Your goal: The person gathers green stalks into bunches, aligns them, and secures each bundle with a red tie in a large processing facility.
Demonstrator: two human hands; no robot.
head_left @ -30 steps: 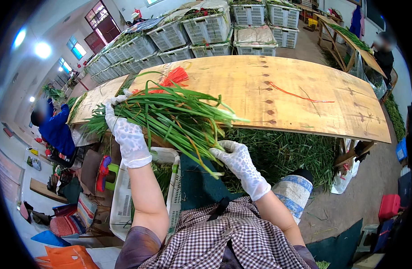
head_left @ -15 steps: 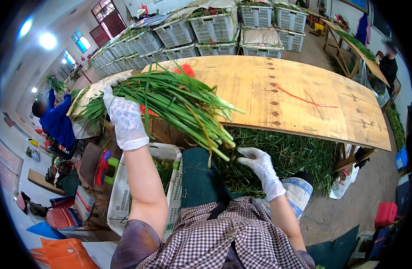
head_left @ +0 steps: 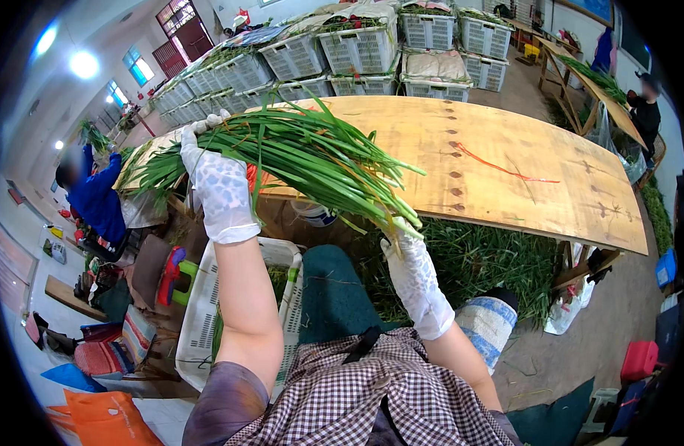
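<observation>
My left hand (head_left: 221, 186), in a thin white patterned glove, is closed round a thick bunch of garlic chives (head_left: 297, 152). The bunch slants over the near edge of the wooden table, leafy tips to the left and pale stem ends to the lower right. At those ends my right hand (head_left: 413, 271), gloved alike, has its fingers closed on a yellowed leaf that hangs from the bunch. The glove partly hides what lies between the fingertips. A red-orange tie (head_left: 505, 165) lies loose on the wooden table (head_left: 505, 134).
Loose greens (head_left: 476, 267) are heaped below the table. A white crate (head_left: 282, 334) holding greens stands by my left leg. Stacked crates (head_left: 360, 52) of greens line the back. One person (head_left: 97, 197) in blue works at the left, another (head_left: 645, 111) at the far right.
My right hand has moved up and left to the stem ends, and its fingers have closed there. The bunch in my left hand has shifted slightly to the right.
</observation>
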